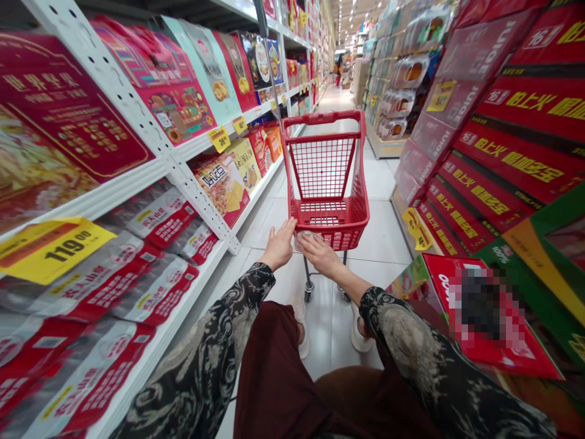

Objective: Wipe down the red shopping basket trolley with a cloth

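Note:
A red plastic shopping cart [359, 225] with a grid back panel stands upright in front of me. My left hand [280, 245] is at the near left lower corner of its basket, fingers stretched out and nothing visible in them. Just right of it, my right hand [319, 252] lies against the basket's lower near edge. Under its fingertips shows a small, crumpled, pale see-through piece [300, 241], perhaps thin plastic or tissue; its kind is not clear.
On the left, a white shelf rack [214, 228] holds gift boxes and red-labelled bottle packs [158, 286]. Stacked red drink cartons [498, 158] rise on the right, above a red-topped box [516, 347]. Tiled floor [379, 238] runs ahead towards a distant person [339, 67].

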`<state>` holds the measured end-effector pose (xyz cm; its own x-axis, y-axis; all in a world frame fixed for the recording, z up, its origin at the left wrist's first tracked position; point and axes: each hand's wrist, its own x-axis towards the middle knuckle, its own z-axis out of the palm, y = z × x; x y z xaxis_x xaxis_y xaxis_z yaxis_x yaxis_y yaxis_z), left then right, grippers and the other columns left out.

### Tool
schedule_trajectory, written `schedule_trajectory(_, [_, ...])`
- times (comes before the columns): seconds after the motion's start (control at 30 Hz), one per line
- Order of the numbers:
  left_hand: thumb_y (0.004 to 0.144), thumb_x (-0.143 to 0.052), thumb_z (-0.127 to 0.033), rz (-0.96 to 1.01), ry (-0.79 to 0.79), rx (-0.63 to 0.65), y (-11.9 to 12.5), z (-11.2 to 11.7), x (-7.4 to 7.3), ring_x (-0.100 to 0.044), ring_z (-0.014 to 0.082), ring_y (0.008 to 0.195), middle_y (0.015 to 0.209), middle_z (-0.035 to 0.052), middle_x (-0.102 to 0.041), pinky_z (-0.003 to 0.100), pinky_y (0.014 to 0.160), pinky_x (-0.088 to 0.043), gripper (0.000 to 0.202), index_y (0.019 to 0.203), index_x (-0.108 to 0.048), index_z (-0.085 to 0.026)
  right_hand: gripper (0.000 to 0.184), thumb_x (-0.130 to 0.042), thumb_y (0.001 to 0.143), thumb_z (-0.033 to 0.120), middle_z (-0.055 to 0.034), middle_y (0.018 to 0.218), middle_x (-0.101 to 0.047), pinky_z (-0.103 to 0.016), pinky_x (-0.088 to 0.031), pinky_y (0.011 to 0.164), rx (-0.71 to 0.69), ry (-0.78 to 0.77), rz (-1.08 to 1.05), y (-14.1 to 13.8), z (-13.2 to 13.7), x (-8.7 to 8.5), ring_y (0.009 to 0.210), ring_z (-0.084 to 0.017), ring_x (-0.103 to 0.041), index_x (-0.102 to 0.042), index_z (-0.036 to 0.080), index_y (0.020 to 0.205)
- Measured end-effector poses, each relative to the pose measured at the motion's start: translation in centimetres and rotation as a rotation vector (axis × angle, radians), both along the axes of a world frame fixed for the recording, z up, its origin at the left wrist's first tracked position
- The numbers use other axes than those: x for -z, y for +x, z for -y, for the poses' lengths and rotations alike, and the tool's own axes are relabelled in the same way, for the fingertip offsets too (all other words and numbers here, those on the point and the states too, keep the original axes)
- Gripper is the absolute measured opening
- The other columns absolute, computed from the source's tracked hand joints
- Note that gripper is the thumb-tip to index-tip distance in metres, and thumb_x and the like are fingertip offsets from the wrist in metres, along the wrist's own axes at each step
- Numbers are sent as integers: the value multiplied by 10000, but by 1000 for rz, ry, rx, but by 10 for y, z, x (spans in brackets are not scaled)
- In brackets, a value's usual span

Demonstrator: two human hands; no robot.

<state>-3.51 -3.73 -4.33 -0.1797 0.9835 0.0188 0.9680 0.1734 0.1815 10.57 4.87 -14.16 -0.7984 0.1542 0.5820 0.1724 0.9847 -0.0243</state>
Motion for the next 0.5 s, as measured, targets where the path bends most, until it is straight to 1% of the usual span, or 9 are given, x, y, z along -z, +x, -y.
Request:
schedule_trajectory(0.13, [670,-351,-11,-81,-3,11,3,2,3,-164,174,1437,1556,62,-190,522,1150,-166,829,1473,-211,-162,334,-478,887,65,-130,1317,-570,-455,-415,1048,39,-50,64,16,4,32,1287,-231,-472,-608,142,1186])
schedule_trajectory(0.2, [689,-339,-7,-111,-6,10,4,3,4,-161,185,1438,1557,65,-185,543,1145,-164,803,1469,-225,-160,340,-493,870,45,-144,1289,-589,-454,-420,1044,64,-86,33,26,7,39,1285,-225,-475,-618,139,1171])
schedule_trajectory(0.27, [707,-331,-6,-132,2,-2,7,5,6,-161,195,1438,1558,69,-181,563,1139,-158,780,1466,-231,-158,362,-474,867,28,-149,1292,-586,-445,-417,1052,90,-101,-65,36,9,35,1305,-217,-453,-618,142,1180])
schedule_trajectory(0.37, [726,-324,-7,-165,37,-21,12,5,10,-152,208,1440,1558,84,-176,587,1132,-151,758,1465,-229,-149,400,-409,891,28,-129,1345,-544,-427,-386,1091,161,-79,-278,47,9,13,1361,-198,-372,-599,156,1219])
schedule_trajectory(0.43, [739,-315,-7,-186,61,1,18,3,13,-139,209,1443,1557,92,-178,587,1135,-138,743,1465,-227,-142,413,-378,907,38,-111,1369,-523,-425,-358,1114,227,-59,-385,51,7,-2,1384,-186,-328,-585,168,1240])
schedule_trajectory(0.5, [755,-301,-8,-196,72,46,27,0,16,-131,208,1444,1556,90,-186,581,1140,-123,724,1464,-231,-140,418,-362,916,47,-97,1367,-527,-426,-352,1119,255,-59,-412,53,3,-8,1389,-177,-313,-585,182,1243])
